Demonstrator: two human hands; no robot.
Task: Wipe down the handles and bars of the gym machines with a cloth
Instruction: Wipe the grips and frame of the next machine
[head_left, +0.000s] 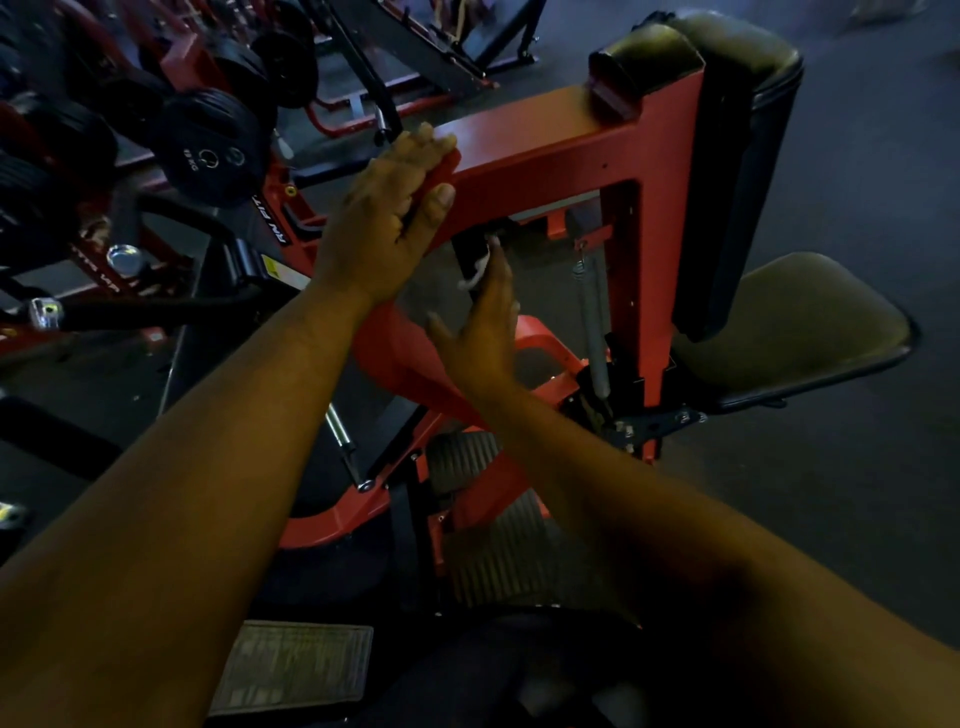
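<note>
Left hand (387, 218) flat, fingers straight, right hand (480, 322) extended, forearms crossing

Left hand (387, 218) on frame bar (524, 140), right hand (480, 327) below, seat (795, 322) right
</note>
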